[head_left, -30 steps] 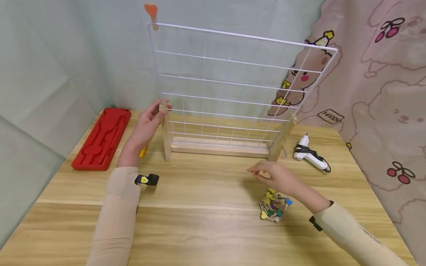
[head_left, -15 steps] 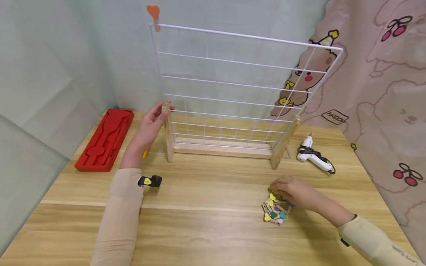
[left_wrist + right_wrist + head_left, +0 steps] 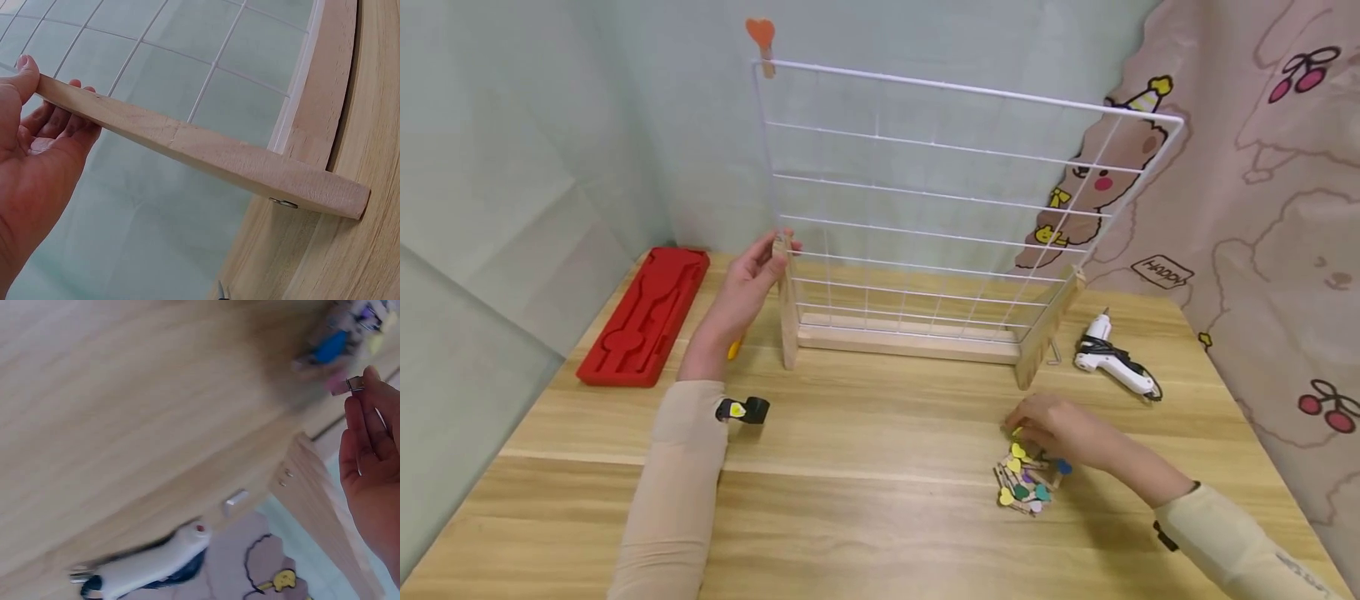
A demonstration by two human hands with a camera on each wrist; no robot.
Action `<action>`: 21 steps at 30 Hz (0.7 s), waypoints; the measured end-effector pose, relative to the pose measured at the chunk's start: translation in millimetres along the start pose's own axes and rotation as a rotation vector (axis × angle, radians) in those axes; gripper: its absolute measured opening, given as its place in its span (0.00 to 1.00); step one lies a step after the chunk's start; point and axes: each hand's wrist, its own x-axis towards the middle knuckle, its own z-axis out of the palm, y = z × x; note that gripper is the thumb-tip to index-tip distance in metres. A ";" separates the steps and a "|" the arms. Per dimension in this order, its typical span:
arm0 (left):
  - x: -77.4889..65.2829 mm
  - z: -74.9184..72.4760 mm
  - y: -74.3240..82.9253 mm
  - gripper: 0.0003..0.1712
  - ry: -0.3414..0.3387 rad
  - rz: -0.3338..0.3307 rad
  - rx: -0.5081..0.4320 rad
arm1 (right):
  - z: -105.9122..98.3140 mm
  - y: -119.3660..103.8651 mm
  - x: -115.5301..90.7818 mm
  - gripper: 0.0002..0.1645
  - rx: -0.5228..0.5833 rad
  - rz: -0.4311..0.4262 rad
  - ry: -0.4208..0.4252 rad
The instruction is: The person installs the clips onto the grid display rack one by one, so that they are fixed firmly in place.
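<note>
A white wire grid point(image 3: 940, 85) stands upright in a wooden base with two side posts. My left hand point(image 3: 747, 287) grips the top of the left wooden post point(image 3: 206, 150), thumb on one face and fingers round the other. An orange heart clothespin point(image 3: 762, 35) is clipped at the grid's upper left corner. On the table in front of the right post lies a pile of small heart clothespins point(image 3: 1021, 492) in yellow, green, blue and other colours. My right hand point(image 3: 1067, 429) is at the pile's far edge. It pinches a small clothespin point(image 3: 355, 384) between thumb and index finger.
A red moulded tray point(image 3: 643, 321) lies at the left. Behind my left forearm shows a yellow handle point(image 3: 734, 348). A white glue gun point(image 3: 1112, 358) with its black cord and a hex key point(image 3: 1055, 354) lie to the right of the rack.
My right hand has moved down and right from in front of the rack to the clothespin pile and taken hold of a clothespin. My left hand keeps its grip on the post.
</note>
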 end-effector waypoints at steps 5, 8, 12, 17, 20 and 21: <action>0.4 0.8 0.5 0.26 -0.003 0.016 -0.003 | -21.0 -17.0 23.5 0.10 0.007 0.000 0.089; 0.4 0.1 -0.4 0.27 0.007 0.022 -0.018 | -43.5 -30.3 46.2 0.11 0.017 -0.017 0.163; 0.7 -0.3 -3.6 0.27 0.017 0.024 -0.052 | -74.4 -47.7 78.8 0.12 0.082 -0.039 0.298; 1.4 -0.8 -9.4 0.26 0.011 0.018 -0.056 | -108.2 -77.5 121.4 0.15 0.225 0.010 0.515; 3.8 -2.7 -13.0 0.26 0.008 0.021 -0.061 | -139.9 -105.9 148.3 0.15 0.385 0.112 0.556; 4.8 -3.5 -13.9 0.26 0.008 0.023 -0.065 | -152.2 -116.2 157.0 0.15 0.444 0.134 0.558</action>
